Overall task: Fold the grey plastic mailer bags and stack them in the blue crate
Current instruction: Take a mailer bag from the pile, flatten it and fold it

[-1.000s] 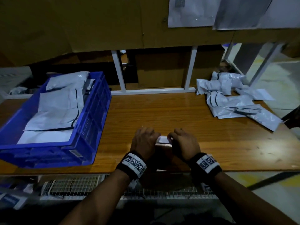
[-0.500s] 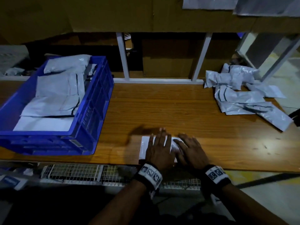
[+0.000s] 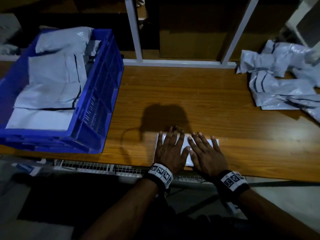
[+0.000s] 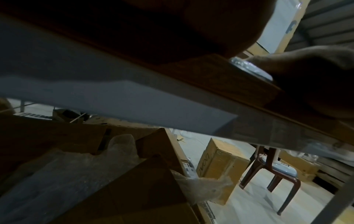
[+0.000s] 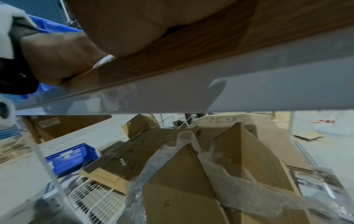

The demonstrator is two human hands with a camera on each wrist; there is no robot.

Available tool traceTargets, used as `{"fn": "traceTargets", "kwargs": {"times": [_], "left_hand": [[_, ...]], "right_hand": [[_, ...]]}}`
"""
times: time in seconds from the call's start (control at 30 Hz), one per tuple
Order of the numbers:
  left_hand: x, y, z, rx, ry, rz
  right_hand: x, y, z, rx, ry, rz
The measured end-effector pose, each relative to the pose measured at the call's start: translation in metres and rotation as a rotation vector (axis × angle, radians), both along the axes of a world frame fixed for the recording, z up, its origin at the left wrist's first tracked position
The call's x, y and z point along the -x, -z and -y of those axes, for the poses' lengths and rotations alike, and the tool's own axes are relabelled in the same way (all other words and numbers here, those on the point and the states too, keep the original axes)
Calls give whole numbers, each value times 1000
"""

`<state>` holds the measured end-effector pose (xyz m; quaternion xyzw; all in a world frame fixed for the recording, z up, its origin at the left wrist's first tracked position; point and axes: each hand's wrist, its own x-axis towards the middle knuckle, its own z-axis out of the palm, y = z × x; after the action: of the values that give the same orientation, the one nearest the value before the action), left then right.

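The blue crate (image 3: 97,108) sits at the left of the wooden surface (image 3: 190,94), with several folded grey bags (image 3: 52,80) already laid inside it. Just right of the crate, at the near edge, lies the folded bag (image 3: 186,149) now being worked. A second ago both hands were curled over it as loose fists, bringing the fold together; half a second ago they had begun to spread, and now they lie flat on it side by side.

The left hand (image 3: 170,149) presses the bag's left half with its fingers (image 3: 174,134) straight and splayed, gripping nothing. The right hand (image 3: 206,153) does the same on the right half, fingers out straight, holding nothing. By my reading the fold is made and is being pressed down into a crease, so what remains for this bag is to lift it and carry it left into the crate. At the far right a loose heap of unfolded bags (image 3: 280,84) waits, so much of the job seems to remain.

Most of the bag is covered by the hands, so I cannot tell how many layers it has or how neat its edges are. Both wrist views look along the underside of the surface's edge and show only a sliver of the bag (image 4: 250,69). The heap on the right is cut off by the frame.
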<state>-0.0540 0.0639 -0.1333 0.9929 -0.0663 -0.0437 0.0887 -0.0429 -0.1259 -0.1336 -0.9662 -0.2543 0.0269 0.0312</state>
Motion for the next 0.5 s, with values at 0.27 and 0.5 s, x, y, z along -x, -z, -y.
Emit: {"fn": "traceTargets", "kwargs": {"times": [0.27, 0.5], "left_hand": [[1, -7, 4, -61, 15, -43], [-2, -20, 0, -66, 13, -140]], "right_hand": [[1, -7, -4, 25, 33, -34], [0, -15, -3, 9, 79, -86]]}}
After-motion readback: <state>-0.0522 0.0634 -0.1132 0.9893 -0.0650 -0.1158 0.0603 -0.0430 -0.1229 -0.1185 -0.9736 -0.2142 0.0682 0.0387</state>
